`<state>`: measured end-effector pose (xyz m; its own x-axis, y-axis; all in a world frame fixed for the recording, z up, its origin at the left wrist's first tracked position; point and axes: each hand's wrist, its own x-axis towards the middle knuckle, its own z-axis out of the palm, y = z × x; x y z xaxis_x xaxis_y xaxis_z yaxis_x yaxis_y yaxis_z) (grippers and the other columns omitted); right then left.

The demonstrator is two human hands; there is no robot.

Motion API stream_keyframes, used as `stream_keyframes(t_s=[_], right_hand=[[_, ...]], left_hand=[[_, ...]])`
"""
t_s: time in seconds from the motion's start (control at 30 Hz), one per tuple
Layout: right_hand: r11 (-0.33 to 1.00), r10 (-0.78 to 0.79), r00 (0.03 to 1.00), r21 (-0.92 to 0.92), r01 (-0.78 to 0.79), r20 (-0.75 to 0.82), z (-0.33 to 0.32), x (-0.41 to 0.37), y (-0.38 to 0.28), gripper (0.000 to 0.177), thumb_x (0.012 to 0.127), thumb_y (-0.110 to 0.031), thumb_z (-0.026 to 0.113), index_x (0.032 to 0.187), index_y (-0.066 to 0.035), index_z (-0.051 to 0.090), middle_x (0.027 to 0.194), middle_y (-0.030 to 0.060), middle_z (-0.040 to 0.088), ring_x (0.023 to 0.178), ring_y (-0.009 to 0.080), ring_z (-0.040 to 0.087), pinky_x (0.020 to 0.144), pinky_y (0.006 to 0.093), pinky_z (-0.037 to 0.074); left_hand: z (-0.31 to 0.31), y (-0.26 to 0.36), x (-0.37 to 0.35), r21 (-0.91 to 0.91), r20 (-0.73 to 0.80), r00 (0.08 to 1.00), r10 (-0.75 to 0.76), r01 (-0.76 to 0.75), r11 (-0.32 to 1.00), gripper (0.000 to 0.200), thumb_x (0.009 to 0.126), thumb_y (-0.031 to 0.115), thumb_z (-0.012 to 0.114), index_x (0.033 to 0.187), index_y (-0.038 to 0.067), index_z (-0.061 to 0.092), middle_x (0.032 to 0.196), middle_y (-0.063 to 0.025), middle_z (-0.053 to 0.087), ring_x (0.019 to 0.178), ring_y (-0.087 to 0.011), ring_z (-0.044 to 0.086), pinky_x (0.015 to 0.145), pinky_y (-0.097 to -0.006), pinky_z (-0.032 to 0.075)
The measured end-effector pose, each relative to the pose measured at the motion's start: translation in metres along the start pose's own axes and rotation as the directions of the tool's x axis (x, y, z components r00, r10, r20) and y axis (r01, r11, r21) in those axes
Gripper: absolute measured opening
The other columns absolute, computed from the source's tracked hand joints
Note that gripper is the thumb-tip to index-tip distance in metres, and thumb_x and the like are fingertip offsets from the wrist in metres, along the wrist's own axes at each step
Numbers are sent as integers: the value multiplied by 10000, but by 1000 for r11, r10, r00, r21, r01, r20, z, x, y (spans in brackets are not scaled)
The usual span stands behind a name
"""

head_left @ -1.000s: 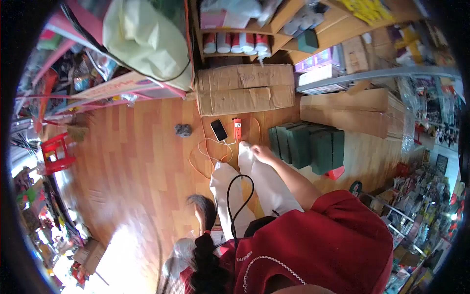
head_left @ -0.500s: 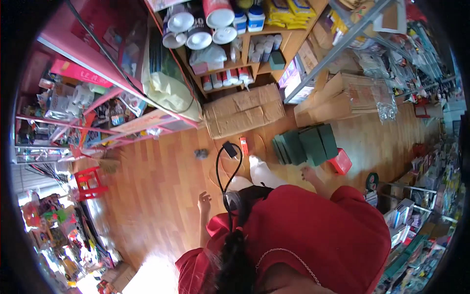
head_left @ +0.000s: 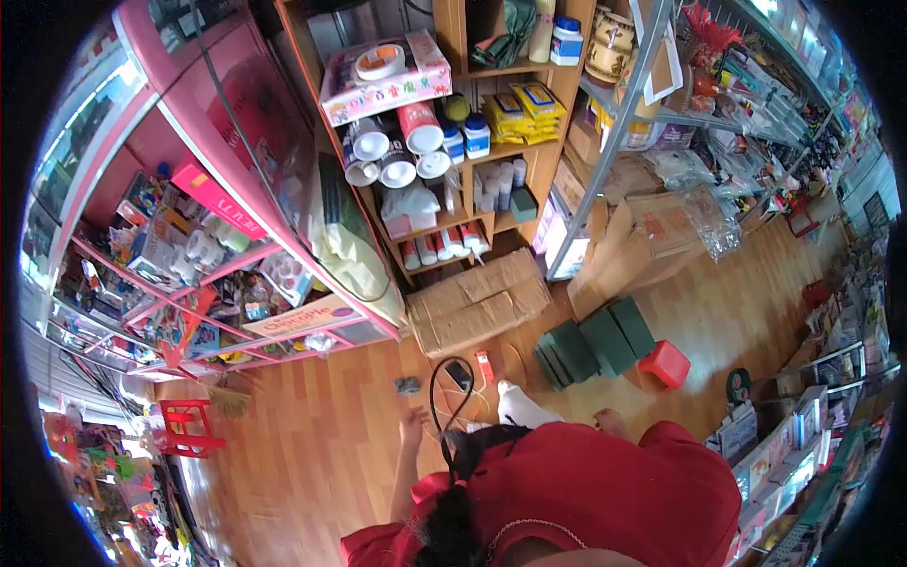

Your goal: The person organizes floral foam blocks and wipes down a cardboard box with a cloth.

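My left hand (head_left: 413, 425) is over the wood floor on the left, near a small grey crumpled item (head_left: 407, 385). Its loosely bent fingers hold nothing. Partly hidden by the red shirt, my right hand (head_left: 609, 420) hangs below the dark green boxes (head_left: 614, 335) with its fingers apart, touching nothing that I can see. Between the hands, a black phone (head_left: 458, 375) lies on the floor by a red and white strip (head_left: 485, 367) with thin cords. A black cable loop (head_left: 433, 397) crosses the view in front of it.
A flattened cardboard box (head_left: 480, 300) lies before the wooden shelf (head_left: 520, 151). A red stool (head_left: 666, 365) stands beside the green boxes, a red chair (head_left: 189, 427) at left. Pink shelving (head_left: 283, 326) and a metal rack (head_left: 605, 151) flank the floor.
The view has tilted up, so more of the shelves shows and floor things sit lower in the picture. Both hands appear lower and nearer the body. Nothing has been picked up.
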<state>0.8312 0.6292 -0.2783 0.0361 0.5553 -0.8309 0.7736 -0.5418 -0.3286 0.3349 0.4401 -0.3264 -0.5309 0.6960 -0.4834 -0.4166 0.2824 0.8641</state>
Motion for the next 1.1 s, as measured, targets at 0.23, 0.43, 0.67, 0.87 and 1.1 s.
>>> stream_keyframes(t_s=[0.23, 0.43, 0.67, 0.87, 1.1], right_hand=[[985, -170, 983, 42, 168, 66, 18, 0, -15, 313, 899, -246, 460, 1095, -25, 561, 834, 108, 617, 634, 198, 610, 556, 321, 488], [989, -142, 979, -9, 145, 143, 24, 9, -2, 318, 898, -244, 459, 1082, -3, 557, 833, 124, 612, 639, 201, 607, 558, 332, 489], [983, -181, 980, 26, 180, 87, 16, 6, 22, 321, 892, -239, 458, 1064, 15, 553, 809, 133, 617, 619, 202, 600, 549, 332, 483], [966, -256, 967, -17, 257, 13, 13, -14, 79, 256, 849, -197, 479, 967, -1, 595, 763, 108, 625, 581, 202, 596, 532, 334, 474], [842, -308, 923, -385, 377, 231, 34, -23, 128, 439, 841, -368, 395, 897, 7, 617, 875, 227, 614, 848, 342, 589, 742, 428, 461]], left_hand=[[-35, -38, -48, 346, 118, 992, -39, -5, 938, 228, 865, 21, 426, 1032, -42, 568, 878, -135, 638, 754, -206, 629, 673, -305, 523], [-107, -140, -89, 937, 8, 991, -135, 40, 348, 225, 777, 236, 515, 917, 123, 649, 810, -75, 653, 700, -197, 622, 612, -343, 496], [-143, -183, -183, 837, 204, 977, -56, -144, 528, 206, 793, 241, 565, 922, 92, 625, 815, -70, 612, 704, -201, 571, 626, -339, 447], [-111, -158, -172, 769, -126, 987, -97, 159, 620, 293, 789, 329, 531, 890, 77, 639, 836, -114, 619, 767, -249, 581, 684, -366, 448], [-15, -85, -159, 845, -184, 972, -144, 231, 483, 414, 786, 433, 491, 853, 59, 655, 860, -166, 628, 841, -304, 594, 751, -397, 450]])
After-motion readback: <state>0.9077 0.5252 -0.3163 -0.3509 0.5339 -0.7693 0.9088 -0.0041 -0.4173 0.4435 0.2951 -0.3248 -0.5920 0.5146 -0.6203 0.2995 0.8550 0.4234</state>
